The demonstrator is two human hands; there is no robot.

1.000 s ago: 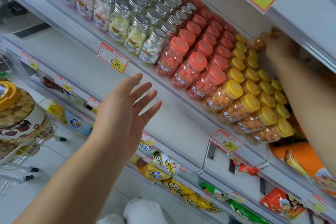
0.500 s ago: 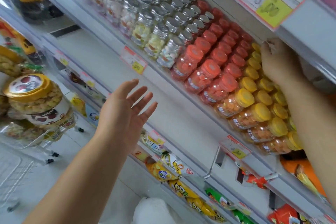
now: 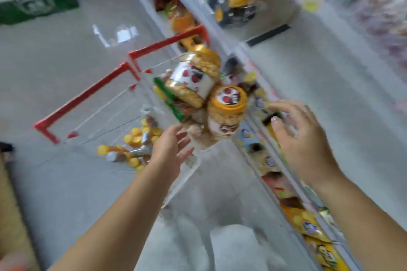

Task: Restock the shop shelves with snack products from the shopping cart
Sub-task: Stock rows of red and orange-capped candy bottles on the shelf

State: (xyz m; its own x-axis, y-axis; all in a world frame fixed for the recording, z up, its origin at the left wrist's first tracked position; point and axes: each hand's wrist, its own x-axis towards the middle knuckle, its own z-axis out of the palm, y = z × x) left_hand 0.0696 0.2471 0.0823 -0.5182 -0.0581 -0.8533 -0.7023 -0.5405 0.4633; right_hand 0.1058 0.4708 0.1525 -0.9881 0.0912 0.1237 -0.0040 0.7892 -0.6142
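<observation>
Change: since the earlier frames the view has swung away from the candy shelf, down and left to the shopping cart; the right hand has left the yellow-lidded rows and now hangs in the aisle.
Left hand: fingers straight and spread, holding nothing, over the near end of the cart.
Right hand: fingers loosely spread, holding nothing, just right of the upright jar.
Task items: two big yellow-lidded jars, one upright and one lying, sit on top of the cart load; small yellow-capped bottles lie lower in the cart.
Surface: pale grey glossy floor.
Room: white shelves run along the right, with snack packets on the low tier; a green-and-white carton stands far left.
Writing: motion blur leaves all labels and price tags unreadable; the upright jar's lid shows a red, white and dark picture.
</observation>
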